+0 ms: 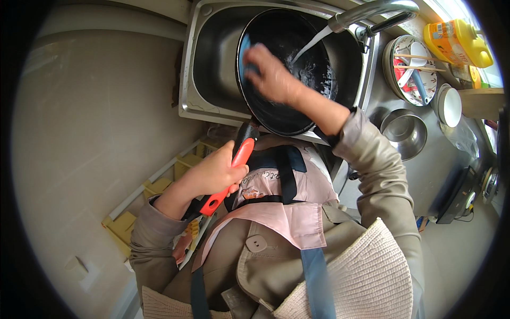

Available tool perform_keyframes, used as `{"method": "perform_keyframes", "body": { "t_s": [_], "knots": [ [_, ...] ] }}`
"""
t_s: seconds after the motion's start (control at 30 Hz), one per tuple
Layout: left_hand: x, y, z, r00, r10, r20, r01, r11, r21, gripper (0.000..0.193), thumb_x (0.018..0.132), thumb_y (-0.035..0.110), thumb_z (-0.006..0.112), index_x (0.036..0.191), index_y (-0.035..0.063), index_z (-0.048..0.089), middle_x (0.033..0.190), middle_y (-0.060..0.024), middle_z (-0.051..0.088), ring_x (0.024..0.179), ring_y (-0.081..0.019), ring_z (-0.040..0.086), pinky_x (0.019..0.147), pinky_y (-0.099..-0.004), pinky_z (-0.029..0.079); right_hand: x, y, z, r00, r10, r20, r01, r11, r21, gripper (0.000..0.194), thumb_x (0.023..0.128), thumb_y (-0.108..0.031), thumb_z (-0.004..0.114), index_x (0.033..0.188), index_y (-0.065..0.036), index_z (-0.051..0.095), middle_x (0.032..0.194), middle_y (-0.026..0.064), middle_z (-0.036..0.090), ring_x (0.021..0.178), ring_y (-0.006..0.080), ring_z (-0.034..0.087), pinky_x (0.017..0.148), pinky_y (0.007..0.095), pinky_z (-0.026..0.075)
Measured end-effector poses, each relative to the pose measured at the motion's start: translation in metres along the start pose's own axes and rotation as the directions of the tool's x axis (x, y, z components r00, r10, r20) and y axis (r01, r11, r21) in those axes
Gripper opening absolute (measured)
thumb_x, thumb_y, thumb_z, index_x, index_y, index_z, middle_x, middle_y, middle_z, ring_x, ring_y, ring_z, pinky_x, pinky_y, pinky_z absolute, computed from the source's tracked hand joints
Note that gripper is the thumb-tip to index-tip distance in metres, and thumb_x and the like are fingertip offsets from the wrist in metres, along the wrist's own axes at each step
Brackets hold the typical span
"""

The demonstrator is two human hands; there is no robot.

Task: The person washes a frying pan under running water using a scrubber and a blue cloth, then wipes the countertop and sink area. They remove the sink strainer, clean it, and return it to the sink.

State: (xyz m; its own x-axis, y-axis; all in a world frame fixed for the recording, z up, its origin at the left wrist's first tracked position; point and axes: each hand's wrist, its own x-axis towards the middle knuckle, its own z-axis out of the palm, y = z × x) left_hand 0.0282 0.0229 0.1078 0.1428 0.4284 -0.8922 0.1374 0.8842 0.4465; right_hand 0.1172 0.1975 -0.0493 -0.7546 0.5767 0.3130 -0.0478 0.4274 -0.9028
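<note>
My left hand [217,169] is wrapped around the red and black handle [244,153] of a dark frying pan [279,119]. The pan is tilted over the stainless steel sink [217,75], its inside wet. Blurred by motion, my right hand [273,75] is inside the pan at its left wall. Its fingers press on a blue cloth or sponge [246,46], mostly hidden behind them. From the faucet [370,14] a stream of water [312,44] runs into the pan and splashes at its lower right.
On the steel counter at right are stacked plates [428,85] bearing spoons and chopsticks, white bowls [450,105], a steel bowl [404,133] and a plastic bag [460,137]. A yellow jug [458,44] lies behind them. A black appliance [456,195] stands nearer me. Yellow bins [157,187] are below left.
</note>
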Motion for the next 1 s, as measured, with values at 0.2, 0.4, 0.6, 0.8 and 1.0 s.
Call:
{"method": "perform_keyframes", "body": {
  "t_s": [0.2,0.4,0.6,0.8,1.0],
  "knots": [
    [-0.006,-0.001,-0.003,0.999,-0.020,-0.048,0.014,0.992,-0.129,0.022,0.083,0.009,0.054,0.093,-0.0010,0.037,0.064,-0.0052,0.049,0.049,-0.0111,0.050,0.044,-0.0276,0.042,-0.086,0.004,-0.025,0.851,0.150,0.503,-0.105,0.988,-0.117,0.029,0.066,0.004,0.059,0.093,-0.006,0.056,0.098,0.0130,0.051,0.097,0.0348,0.047,0.084,0.0395,0.041],
    [-0.014,0.002,0.001,0.986,-0.016,-0.166,0.010,0.999,-0.040,0.019,0.084,0.009,0.054,0.092,-0.0007,0.039,0.064,-0.0048,0.050,0.048,-0.0116,0.050,0.045,-0.0282,0.042,-0.118,0.027,-0.086,0.913,0.365,0.184,-0.199,0.790,-0.579,0.026,0.066,0.002,0.060,0.091,-0.005,0.059,0.101,0.0123,0.054,0.100,0.0349,0.049,0.087,0.0381,0.043],
    [-0.021,-0.013,0.000,0.919,0.097,-0.383,-0.028,0.983,0.179,0.031,0.081,0.014,0.058,0.096,-0.0044,0.039,0.066,-0.0129,0.056,0.050,-0.0175,0.058,0.046,-0.0322,0.046,-0.074,0.026,-0.149,0.839,0.162,-0.520,-0.466,0.708,-0.530,0.029,0.084,-0.016,0.060,0.108,-0.005,0.048,0.099,0.0198,0.048,0.083,0.0385,0.055,0.072,0.0435,0.047],
    [-0.018,-0.035,0.000,0.751,0.299,-0.588,0.078,0.845,0.529,0.033,0.081,0.013,0.058,0.101,-0.0029,0.037,0.063,-0.0189,0.057,0.056,-0.0321,0.060,0.051,-0.0392,0.047,-0.057,0.036,-0.172,0.821,0.212,-0.530,-0.536,0.608,-0.586,0.021,0.086,-0.021,0.057,0.098,-0.005,0.052,0.096,0.0187,0.051,0.081,0.0400,0.056,0.069,0.0466,0.047],
    [-0.017,-0.057,0.003,0.661,0.321,-0.678,0.182,0.809,0.559,0.036,0.080,0.015,0.060,0.102,-0.0018,0.037,0.069,-0.0273,0.058,0.068,-0.0458,0.058,0.058,-0.0488,0.046,-0.065,0.057,-0.183,0.729,0.169,-0.663,-0.631,0.541,-0.556,0.020,0.086,-0.019,0.053,0.093,0.000,0.053,0.090,0.0224,0.053,0.081,0.0414,0.055,0.071,0.0490,0.045]
  ]
}}
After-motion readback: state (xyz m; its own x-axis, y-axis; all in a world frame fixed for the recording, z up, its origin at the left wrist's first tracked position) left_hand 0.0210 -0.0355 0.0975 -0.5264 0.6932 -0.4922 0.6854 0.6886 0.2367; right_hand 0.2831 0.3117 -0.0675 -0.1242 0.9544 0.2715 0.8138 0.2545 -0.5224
